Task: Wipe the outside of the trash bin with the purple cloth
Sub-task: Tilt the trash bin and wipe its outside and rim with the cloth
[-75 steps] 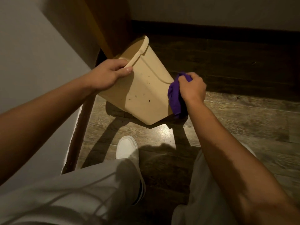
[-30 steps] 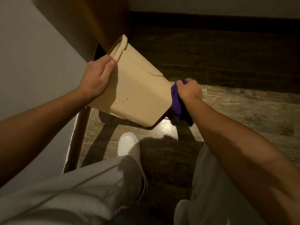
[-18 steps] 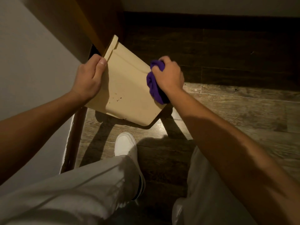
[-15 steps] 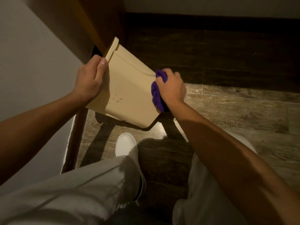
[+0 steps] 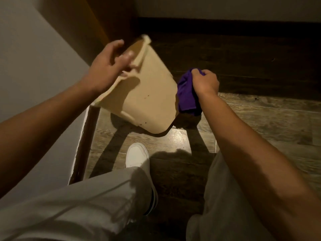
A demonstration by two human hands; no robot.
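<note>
The trash bin (image 5: 145, 100) hangs tilted over the floor (image 5: 260, 119), my left hand (image 5: 107, 70) loose-fingered at its rim, my right hand (image 5: 205, 82) clutching the purple cloth (image 5: 186, 94) against its side; pressing hard could knock it free.

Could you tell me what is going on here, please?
A person is cleaning a beige trash bin, tipped on the wooden floor beside a wall. The left hand is at the rim with fingers spread; it is blurred, so the grip is unclear. The right hand clutches a bunched purple cloth against the bin's right side. Dark specks still show on the side facing the camera, so wiping is not finished.
</note>
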